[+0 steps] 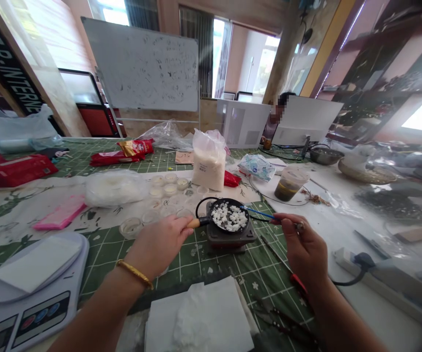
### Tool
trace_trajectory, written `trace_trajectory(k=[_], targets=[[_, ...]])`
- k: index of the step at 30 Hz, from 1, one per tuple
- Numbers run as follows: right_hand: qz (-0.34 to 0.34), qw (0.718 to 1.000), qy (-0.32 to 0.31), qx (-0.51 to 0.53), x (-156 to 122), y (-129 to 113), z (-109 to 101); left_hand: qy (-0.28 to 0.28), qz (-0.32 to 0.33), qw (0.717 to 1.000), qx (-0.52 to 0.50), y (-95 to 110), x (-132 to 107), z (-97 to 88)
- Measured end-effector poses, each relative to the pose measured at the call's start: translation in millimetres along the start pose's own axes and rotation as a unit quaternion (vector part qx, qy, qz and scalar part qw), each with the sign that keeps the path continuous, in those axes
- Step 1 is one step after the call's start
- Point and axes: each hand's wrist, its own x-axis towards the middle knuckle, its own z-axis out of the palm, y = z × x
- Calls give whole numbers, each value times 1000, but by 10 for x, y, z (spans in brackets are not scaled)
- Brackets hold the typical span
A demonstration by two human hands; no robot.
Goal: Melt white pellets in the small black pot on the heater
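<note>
My left hand (165, 235) is closed around the wooden handle (193, 223) of a small black pan (248, 226). White crumbly pieces (229, 216) are spread over the pan's bottom. The pan sits on a small dark electric hot plate (229, 245). My right hand (304, 244) pinches a thin blue stick (259, 212), whose far end reaches the pan's right rim among the white pieces. A stack of white paper with a heap of white material (196, 320) lies in front of me. Beside my right forearm are a red-handled tool (294, 279) and dark scissors (287, 322).
A white kitchen scale (77, 274) stands at left. Several small clear cups (170, 188) and a bag of white granules (210, 168) are behind the pan. A plastic cup of dark liquid (288, 188) and a power strip (372, 283) are at right. A person (270, 128) sits behind monitors.
</note>
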Motion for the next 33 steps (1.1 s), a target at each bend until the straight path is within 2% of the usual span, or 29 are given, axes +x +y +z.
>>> trace_trajectory(k=[3, 6, 9, 11, 14, 16, 18, 22, 27, 31, 33], targets=[[-41, 999, -20, -27, -23, -33, -4, -2, -1, 1000, 0, 2, -1, -7], [-42, 995, -69, 64, -61, -95, 6, -5, -2, 1000, -8, 4, -9, -16], [-19, 985, -75, 156, -59, -108, -17, -5, -4, 1000, -9, 6, -10, -18], [7, 987, -64, 145, -32, -76, -42, -5, -5, 1000, -8, 6, -5, -15], [60, 995, -28, 73, 6, -13, -39, -6, -4, 1000, -6, 8, 2, -14], [71, 996, -11, 46, 6, 8, 5, -6, -6, 1000, -7, 10, 4, -14], [49, 998, -34, 39, -13, 6, 66, -7, -8, 1000, -8, 11, 3, -14], [-10, 988, -128, 91, -57, -27, 115, -6, -6, 1000, -11, 7, -3, -14], [0, 981, -51, 186, -55, -56, 33, -9, -7, 1000, -6, 0, -5, -17], [-35, 984, -115, 135, -56, -51, 44, -11, -15, 1000, -4, 2, -6, -20], [-28, 991, -97, 86, -51, -34, 57, -11, -15, 1000, -1, 3, -9, -22]])
